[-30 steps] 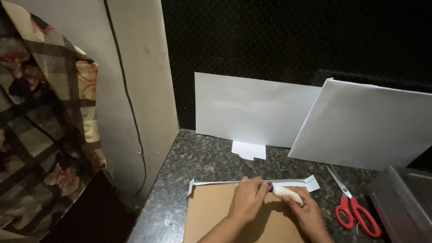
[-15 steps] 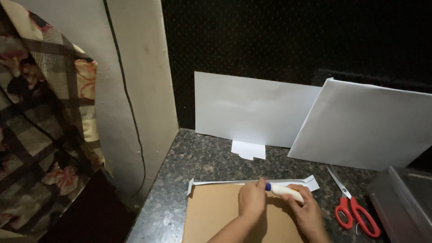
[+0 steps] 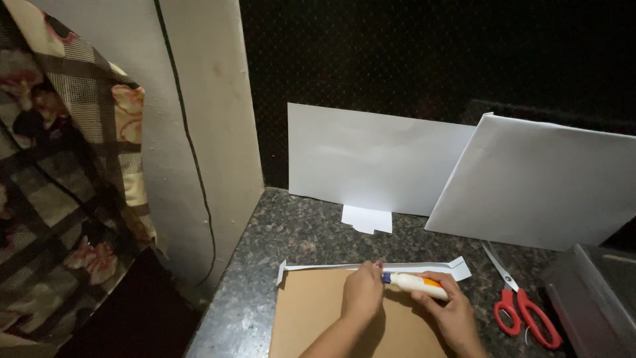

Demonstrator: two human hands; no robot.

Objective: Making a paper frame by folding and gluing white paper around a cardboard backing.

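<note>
Now gluing: right hand (image 3: 457, 311) fingers wrapped round white orange-banded glue tube (image 3: 414, 284) at brown cardboard sheet's (image 3: 318, 325) top edge, left hand (image 3: 363, 295) fingers pressed flat beside white paper strip (image 3: 318, 267); next likely needs a steady squeeze along the edge.

Matt brown cardboard (image 3: 318, 315), speckled polished stone counter (image 3: 298, 232), glossy plastic glue tube (image 3: 414, 284)

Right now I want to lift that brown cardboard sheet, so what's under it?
The brown cardboard lies on the speckled stone counter. Whether anything lies under it is hidden.
</note>
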